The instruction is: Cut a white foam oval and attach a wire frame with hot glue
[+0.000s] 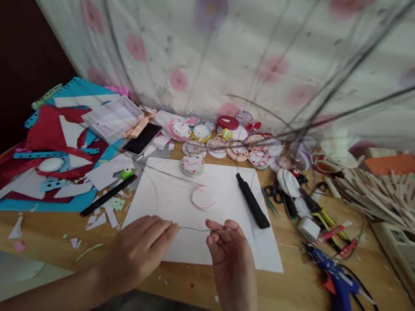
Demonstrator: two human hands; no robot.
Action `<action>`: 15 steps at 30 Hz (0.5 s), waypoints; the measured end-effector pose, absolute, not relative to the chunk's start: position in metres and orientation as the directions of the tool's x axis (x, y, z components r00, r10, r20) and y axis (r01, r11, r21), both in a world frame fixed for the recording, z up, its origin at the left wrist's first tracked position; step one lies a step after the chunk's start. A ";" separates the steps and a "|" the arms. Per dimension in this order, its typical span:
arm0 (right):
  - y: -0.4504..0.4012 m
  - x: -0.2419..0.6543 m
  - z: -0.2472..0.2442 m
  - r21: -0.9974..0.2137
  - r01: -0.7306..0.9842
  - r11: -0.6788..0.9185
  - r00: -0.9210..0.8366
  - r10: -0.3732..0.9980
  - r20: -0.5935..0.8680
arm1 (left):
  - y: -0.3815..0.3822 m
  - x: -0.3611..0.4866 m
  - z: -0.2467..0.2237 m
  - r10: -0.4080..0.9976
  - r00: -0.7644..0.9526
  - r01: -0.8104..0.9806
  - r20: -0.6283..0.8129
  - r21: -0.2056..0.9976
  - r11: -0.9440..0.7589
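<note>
A thin, dark, slightly wavy wire [194,229] stretches between my two hands above a white sheet of paper [160,195]. My left hand [137,251], back upward, is closed on its left end. At the other end my right hand [231,266], palm turned partly up, pinches the wire between thumb and fingers. Just beyond the wire lies a pale pink round piece [203,197] with a darker pink edge. A black pen-shaped tool [252,200] rests on the paper's right side. Decorated round discs [192,165] are stacked at the paper's far edge.
Coloured scraps [58,130], a clear plastic box [113,117], a phone [141,138] and a black pen [108,196] lie left. On the right are a blue glue gun [338,290] with its cord, yellow-handled pliers [323,219] and wooden sticks [385,199]. More discs line the curtain [225,50].
</note>
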State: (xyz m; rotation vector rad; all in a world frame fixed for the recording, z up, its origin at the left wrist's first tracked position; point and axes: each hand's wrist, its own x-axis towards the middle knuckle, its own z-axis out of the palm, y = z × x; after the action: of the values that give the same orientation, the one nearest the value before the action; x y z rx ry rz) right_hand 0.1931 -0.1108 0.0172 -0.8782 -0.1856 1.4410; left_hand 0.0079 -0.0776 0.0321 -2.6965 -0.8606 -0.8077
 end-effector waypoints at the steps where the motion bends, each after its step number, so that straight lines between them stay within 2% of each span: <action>1: -0.110 0.193 0.017 -0.599 -0.790 -0.131 0.143 0.911 -0.387 | -0.078 0.007 0.032 0.472 0.683 0.586 0.558 -0.033 -0.810; 5: -0.100 0.201 0.013 -0.558 -0.797 -0.233 -0.014 0.930 -0.368 | -0.071 0.009 0.027 0.469 0.676 0.610 0.568 -0.074 -0.789; 9: -0.070 0.217 0.006 -0.638 -0.718 -0.277 -0.100 0.949 -0.300 | -0.043 0.020 0.013 0.451 0.620 0.647 0.642 -0.093 -0.756; 11: -0.053 0.223 -0.002 -0.677 -0.686 -0.265 -0.100 0.957 -0.274 | -0.024 0.027 0.003 0.452 0.584 0.672 0.675 -0.089 -0.735; 15: -0.032 0.229 -0.022 -0.666 -0.714 -0.217 -0.063 0.967 -0.248 | 0.003 0.040 -0.017 0.429 0.518 0.696 0.740 -0.073 -0.715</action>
State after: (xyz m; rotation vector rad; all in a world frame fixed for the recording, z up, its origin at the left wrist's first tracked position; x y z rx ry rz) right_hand 0.2289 -0.0316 -0.0217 -0.7791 -0.4371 1.6346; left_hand 0.0399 0.0033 -0.0172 -2.4023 -0.9314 -1.0238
